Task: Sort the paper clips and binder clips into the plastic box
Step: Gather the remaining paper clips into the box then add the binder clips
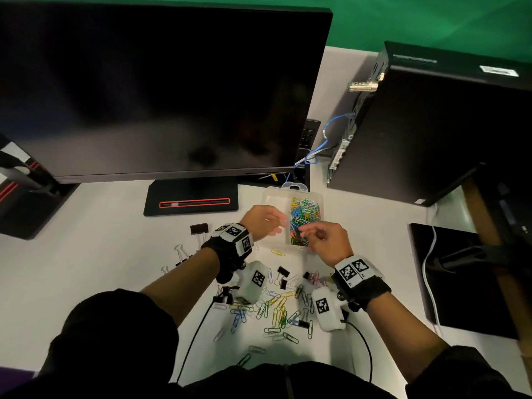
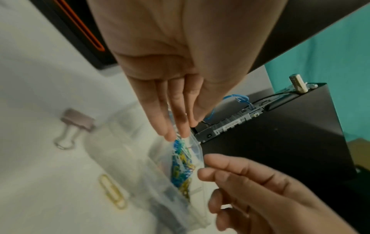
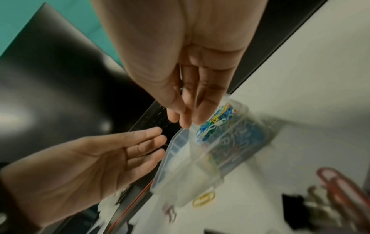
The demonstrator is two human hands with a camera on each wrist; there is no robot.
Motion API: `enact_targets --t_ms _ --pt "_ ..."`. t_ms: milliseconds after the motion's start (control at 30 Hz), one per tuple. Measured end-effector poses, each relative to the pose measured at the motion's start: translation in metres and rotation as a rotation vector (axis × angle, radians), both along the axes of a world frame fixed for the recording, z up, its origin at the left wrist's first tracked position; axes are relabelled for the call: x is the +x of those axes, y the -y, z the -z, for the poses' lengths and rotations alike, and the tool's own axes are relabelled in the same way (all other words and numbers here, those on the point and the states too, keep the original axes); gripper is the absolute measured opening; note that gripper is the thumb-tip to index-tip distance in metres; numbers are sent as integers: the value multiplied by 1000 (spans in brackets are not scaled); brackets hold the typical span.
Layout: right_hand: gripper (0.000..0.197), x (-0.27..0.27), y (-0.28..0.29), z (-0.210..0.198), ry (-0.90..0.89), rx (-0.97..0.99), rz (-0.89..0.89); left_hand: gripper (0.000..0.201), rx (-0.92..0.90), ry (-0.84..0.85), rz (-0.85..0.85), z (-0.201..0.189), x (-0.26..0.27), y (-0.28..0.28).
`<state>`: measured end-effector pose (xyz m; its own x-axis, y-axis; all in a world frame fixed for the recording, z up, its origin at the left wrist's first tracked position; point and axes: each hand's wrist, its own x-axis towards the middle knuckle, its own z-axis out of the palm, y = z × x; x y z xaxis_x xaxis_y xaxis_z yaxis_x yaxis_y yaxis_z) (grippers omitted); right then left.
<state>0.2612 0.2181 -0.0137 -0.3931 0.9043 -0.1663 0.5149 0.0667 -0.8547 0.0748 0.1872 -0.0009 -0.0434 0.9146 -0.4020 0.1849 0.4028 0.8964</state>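
A clear plastic box (image 1: 273, 194) stands on the white table, its right compartment full of coloured paper clips (image 1: 305, 214). My left hand (image 1: 275, 223) hovers over the left compartment with straight fingers (image 2: 176, 126) and holds nothing. Just above the near end of the clip compartment, my right hand (image 1: 308, 232) has relaxed fingers (image 3: 186, 114) with nothing visible between them. Loose paper clips (image 1: 276, 312) and black binder clips (image 1: 283, 272) lie scattered on the table nearer to me. A yellow paper clip (image 1: 277, 252) lies by the box's near edge.
A dark monitor (image 1: 161, 87) on a black base (image 1: 191, 200) stands behind the box. A black computer case (image 1: 431, 125) with a blue cable (image 1: 325, 139) is at the right, a black pad (image 1: 460, 283) nearer. More binder clips (image 1: 198, 228) lie left of my left wrist.
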Motion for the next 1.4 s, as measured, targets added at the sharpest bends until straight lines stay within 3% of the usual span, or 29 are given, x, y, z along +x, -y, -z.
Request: enact_targets --t_ms 167,333,433,533,667,1167,1300,1400 --pt "19 -21 34 0 93 14 -278 18 -15 -424 225 -3 -15 38" --pt "22 -34 61 13 318 50 -539 30 -152 -627 574 6 -24 77" --pt "29 -40 67 19 469 92 -656 24 -170 -708 621 12 -22 93" --pt "32 -45 70 20 543 98 -703 35 -177 -729 582 21 -14 107" --pt "28 -50 76 20 537 106 -713 40 -146 -736 551 31 -9 117" --pt "10 -51 80 25 475 129 -660 12 66 -728 509 37 -16 134" --pt "11 -46 71 20 397 127 -561 12 98 -731 526 40 -15 144" --pt "9 -38 64 16 417 158 -449 24 142 -714 508 39 -10 144"
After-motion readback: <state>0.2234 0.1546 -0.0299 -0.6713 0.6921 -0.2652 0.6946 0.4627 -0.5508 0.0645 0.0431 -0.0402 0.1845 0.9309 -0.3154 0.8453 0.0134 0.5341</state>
